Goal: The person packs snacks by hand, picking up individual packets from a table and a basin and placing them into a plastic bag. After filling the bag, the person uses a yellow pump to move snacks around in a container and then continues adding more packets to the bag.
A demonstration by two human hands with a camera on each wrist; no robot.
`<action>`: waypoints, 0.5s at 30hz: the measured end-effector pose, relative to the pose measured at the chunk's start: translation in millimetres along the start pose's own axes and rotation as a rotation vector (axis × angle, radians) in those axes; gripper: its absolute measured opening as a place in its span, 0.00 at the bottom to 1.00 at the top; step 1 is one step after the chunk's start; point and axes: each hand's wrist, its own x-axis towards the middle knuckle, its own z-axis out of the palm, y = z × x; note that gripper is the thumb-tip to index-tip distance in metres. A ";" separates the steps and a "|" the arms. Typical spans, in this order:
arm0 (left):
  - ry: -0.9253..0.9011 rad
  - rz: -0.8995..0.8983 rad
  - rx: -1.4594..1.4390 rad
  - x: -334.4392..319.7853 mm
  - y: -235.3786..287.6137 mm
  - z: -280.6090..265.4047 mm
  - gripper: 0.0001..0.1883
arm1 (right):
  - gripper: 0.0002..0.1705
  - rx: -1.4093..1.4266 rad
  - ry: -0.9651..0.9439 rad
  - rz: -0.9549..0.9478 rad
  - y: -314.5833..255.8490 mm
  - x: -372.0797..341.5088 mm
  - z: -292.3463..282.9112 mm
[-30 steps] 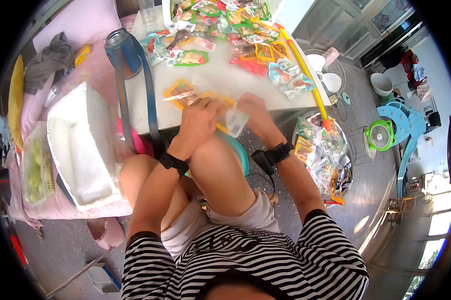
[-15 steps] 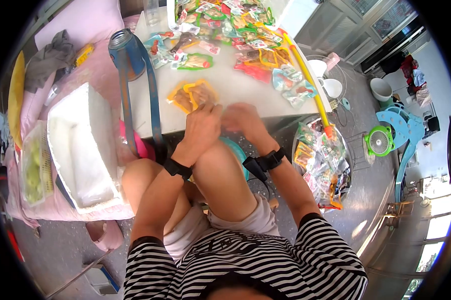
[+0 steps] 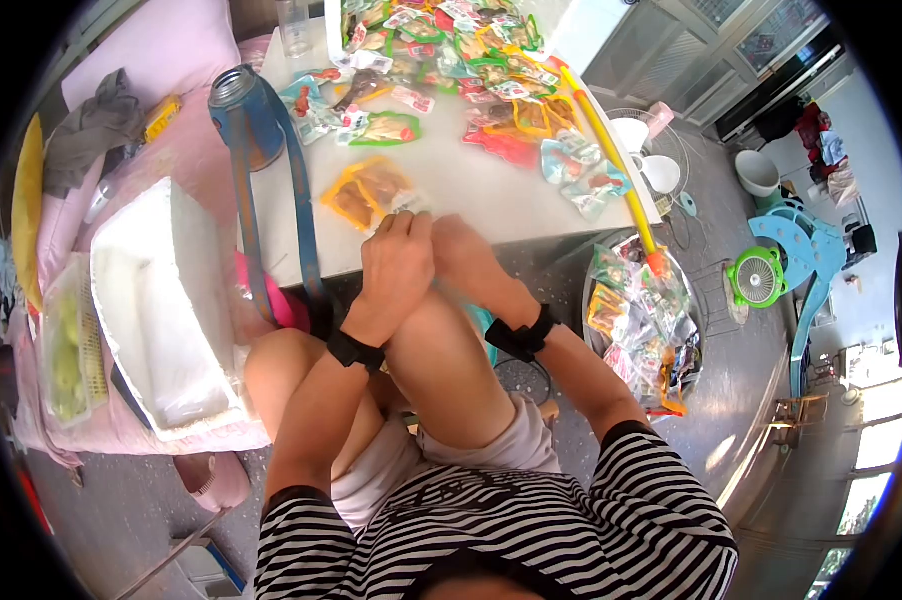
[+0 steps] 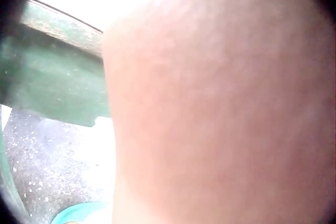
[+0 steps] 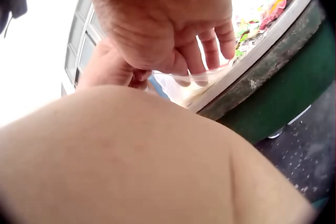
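Observation:
In the head view my left hand (image 3: 396,265) is at the table's front edge, above the raised knee, with fingers curled at the near side of yellow-edged food packets (image 3: 369,190). Close beside it on the right is my right hand (image 3: 466,262), blurred. The right wrist view shows a clear plastic packet edge (image 5: 176,85) running between the hands. There the left hand (image 5: 107,69) pinches one end, while the right hand (image 5: 163,29) holds the other between thumb and fingers. Bare skin of the knee (image 4: 220,108) fills most of the left wrist view.
Many colourful packets (image 3: 491,60) cover the far side of the white table (image 3: 451,190). A yellow pole (image 3: 611,150) lies along its right edge. A blue flask (image 3: 246,120) with a strap stands left, near a white foam box (image 3: 161,310). A packet-filled basin (image 3: 641,320) stands right.
The right hand has come back left and down, beside the left hand. A second ago a yellow-edged packet stretched between the hands; now yellow-edged packets show beyond the left hand.

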 end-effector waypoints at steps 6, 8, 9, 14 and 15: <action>-0.002 0.003 0.025 -2.3 -7.8 6.2 0.12 | 0.07 -0.369 -0.173 0.197 10.4 18.1 -0.6; -0.005 -0.007 0.028 -0.4 -8.4 7.3 0.12 | 0.06 -0.251 0.005 0.089 25.2 14.0 12.6; -0.002 -0.014 0.022 -0.3 -7.0 5.8 0.12 | 0.06 -0.190 0.090 0.034 31.2 11.7 16.8; -0.063 -0.071 0.009 -1.0 -7.9 9.6 0.09 | 0.04 -0.110 0.281 0.331 22.1 4.4 -33.4; -0.068 -0.073 0.001 -0.2 -7.1 10.1 0.08 | 0.03 -0.149 0.316 0.392 34.6 3.6 -42.8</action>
